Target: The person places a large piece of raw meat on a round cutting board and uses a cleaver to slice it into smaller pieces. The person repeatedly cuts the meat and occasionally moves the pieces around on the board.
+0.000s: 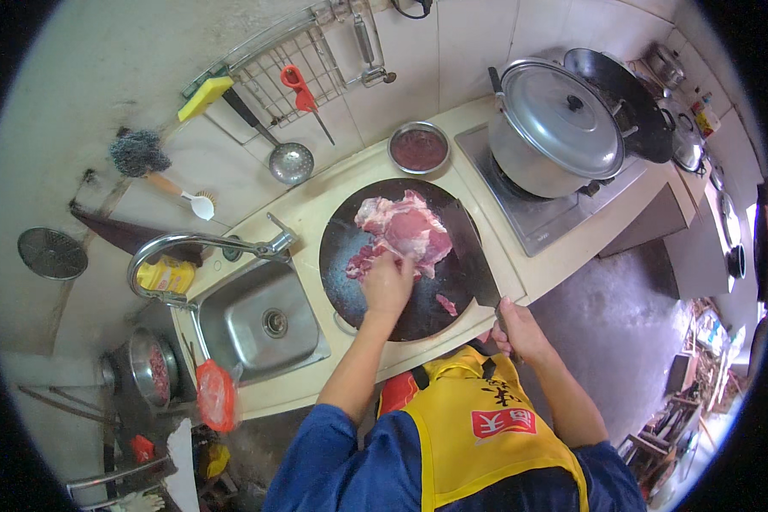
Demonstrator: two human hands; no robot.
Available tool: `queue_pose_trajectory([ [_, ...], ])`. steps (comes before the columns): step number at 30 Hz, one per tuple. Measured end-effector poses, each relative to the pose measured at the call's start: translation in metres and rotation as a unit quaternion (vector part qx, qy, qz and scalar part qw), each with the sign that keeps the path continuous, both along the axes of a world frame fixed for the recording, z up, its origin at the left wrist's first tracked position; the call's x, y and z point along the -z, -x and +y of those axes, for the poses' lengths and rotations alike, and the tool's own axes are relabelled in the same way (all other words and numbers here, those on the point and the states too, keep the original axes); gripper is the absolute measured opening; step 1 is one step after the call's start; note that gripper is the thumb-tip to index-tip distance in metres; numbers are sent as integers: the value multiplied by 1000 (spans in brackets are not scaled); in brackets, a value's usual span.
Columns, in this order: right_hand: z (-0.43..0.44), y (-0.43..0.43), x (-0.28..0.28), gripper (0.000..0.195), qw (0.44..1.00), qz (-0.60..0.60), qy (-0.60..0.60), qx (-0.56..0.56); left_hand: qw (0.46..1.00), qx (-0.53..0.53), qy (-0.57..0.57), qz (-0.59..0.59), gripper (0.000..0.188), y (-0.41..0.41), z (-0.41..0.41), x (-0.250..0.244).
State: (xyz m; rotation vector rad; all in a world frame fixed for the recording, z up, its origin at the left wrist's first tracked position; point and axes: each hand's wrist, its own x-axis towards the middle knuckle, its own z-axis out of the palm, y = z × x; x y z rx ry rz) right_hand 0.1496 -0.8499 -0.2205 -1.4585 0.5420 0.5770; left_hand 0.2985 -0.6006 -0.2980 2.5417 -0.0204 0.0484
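Note:
A large slab of raw meat (409, 224) with pale fat lies on a round, dark cutting board (345, 211). My left hand (387, 281) grips the slab's near edge, its fingertips partly hidden in the flesh. In my right hand (521, 329) is the handle of a cleaver. The dark, broad blade of the cleaver (473, 249) extends over the board's right side, apart from the slab. One small strip of meat (447, 304) rests on the board nearer to me.
Left of the board is a steel sink (249, 320) with a curved faucet (192, 238). Behind the board stands a metal bowl of dark red contents (418, 148). A big lidded pot (537, 141) occupies the stove (544, 221) at right, beside a black wok (646, 128).

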Motion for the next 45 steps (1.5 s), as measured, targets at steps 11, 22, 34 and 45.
queue_pose_trajectory([
  [11, -14, 18, 21, 60, 999, -25, 14, -33, 995, -57, 11, 75, 29, 30, 13, 34],
  [22, 38, 42, 7, 57, 999, -31, 37, -13, 982, 77, -165, 55, 47, -66, 20, 44],
  [34, 63, 78, -10, 58, 962, -82, 253, -70, 978, 46, 201, -11, 32, -50, 57, 55],
  [45, -17, 132, -3, 77, 732, -87, 596, -319, 995, 20, -6, 98, 38, -19, 13, 8],
])
